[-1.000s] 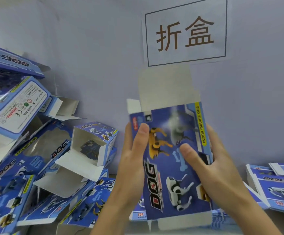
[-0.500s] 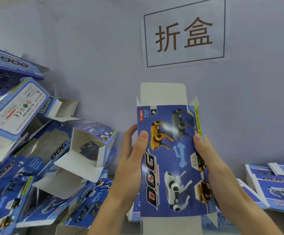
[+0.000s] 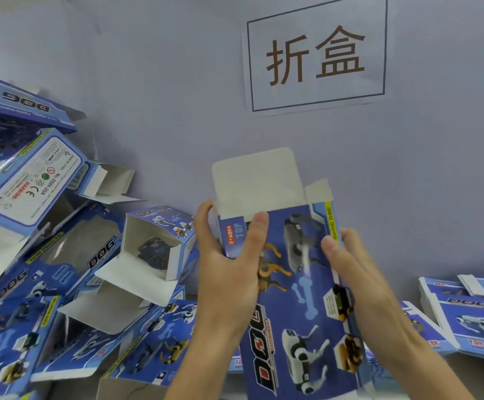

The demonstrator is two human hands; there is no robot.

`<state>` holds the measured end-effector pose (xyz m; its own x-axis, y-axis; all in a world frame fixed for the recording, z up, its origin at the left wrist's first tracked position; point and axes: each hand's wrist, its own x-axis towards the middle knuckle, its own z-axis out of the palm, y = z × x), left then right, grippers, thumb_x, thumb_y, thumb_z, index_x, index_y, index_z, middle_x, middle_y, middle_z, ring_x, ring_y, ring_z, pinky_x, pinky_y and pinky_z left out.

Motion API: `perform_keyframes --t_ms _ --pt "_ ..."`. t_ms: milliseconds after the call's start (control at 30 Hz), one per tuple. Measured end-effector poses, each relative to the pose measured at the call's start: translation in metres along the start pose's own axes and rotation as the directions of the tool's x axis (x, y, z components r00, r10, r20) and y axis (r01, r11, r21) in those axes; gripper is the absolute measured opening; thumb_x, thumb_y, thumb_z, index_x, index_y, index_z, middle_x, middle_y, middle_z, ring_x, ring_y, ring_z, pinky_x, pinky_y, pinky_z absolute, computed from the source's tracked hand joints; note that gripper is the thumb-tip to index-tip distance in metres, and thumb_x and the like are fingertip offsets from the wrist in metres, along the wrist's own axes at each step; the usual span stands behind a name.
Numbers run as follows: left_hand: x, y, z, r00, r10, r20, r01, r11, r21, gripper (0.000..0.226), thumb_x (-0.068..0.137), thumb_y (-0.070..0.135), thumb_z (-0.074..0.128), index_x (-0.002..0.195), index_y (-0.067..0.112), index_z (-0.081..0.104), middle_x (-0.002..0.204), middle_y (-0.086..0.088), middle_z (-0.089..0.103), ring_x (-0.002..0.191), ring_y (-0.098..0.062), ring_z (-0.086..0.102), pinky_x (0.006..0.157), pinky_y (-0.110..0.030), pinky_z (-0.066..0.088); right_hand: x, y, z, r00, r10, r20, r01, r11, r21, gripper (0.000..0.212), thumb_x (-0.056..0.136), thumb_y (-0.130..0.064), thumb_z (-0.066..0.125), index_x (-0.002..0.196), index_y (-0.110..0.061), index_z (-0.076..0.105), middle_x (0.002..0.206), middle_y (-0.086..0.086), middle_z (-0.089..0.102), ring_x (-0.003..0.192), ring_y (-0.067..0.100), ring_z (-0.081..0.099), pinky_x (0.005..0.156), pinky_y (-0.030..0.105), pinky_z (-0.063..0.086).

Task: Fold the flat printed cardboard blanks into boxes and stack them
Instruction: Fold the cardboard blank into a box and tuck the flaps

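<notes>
Blue printed cardboard box blank [image 3: 298, 301], partly opened into a sleeve, is held upright at centre in front of the pale wall. Its white top flap [image 3: 256, 183] stands open. Left hand [image 3: 229, 272] has a grip on the left edge, thumb on the printed face, fingers curled behind. Right hand [image 3: 356, 278] has a grip on the right edge, thumb on the front. Folded blue boxes [image 3: 70, 255] are piled at left. Flat blanks [image 3: 466, 313] are stacked at right. A paper sign [image 3: 317, 54] hangs on the wall above.
</notes>
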<state>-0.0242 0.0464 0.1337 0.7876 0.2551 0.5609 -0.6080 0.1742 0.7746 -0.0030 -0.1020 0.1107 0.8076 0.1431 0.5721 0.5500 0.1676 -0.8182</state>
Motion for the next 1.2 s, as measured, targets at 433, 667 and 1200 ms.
perform_keyframes --t_ms 433,667,1200 --pt "-0.01 -0.005 0.007 0.985 0.071 0.157 -0.064 0.997 -0.046 0.042 0.072 0.051 0.069 0.113 0.047 0.062 0.07 -0.014 0.069 0.05 -0.025 0.067 0.044 -0.029 0.055 0.001 -0.01 -0.003 0.954 -0.266 -0.136 0.234 0.949 -0.213 0.059 0.082 -0.068 0.056 0.138 -0.06 0.039 0.116 -0.03 0.065 0.1 -0.009 0.065 0.073 0.008 0.051" --pt "-0.004 -0.012 -0.006 0.974 -0.039 0.225 0.009 0.991 0.132 0.036 0.072 0.059 0.064 0.1 0.038 0.059 0.064 -0.005 0.07 0.05 -0.02 0.068 0.046 -0.025 0.053 -0.003 -0.008 -0.014 0.996 -0.086 0.016 0.086 0.996 0.002 0.038 0.078 -0.048 0.061 0.114 -0.037 0.064 0.097 0.008 0.076 0.083 0.026 0.075 0.058 0.031 0.06" --pt "-0.004 -0.003 0.001 0.995 -0.07 0.078 0.053 0.979 0.197 0.026 0.078 0.039 0.044 0.093 0.028 0.062 0.08 -0.013 0.062 0.08 -0.036 0.064 0.076 -0.049 0.054 0.005 -0.007 -0.002 0.978 0.048 -0.202 -0.054 0.998 -0.024 0.024 0.097 -0.013 0.048 0.083 -0.027 0.063 0.052 -0.004 0.046 0.049 0.017 0.05 0.038 0.024 0.043"
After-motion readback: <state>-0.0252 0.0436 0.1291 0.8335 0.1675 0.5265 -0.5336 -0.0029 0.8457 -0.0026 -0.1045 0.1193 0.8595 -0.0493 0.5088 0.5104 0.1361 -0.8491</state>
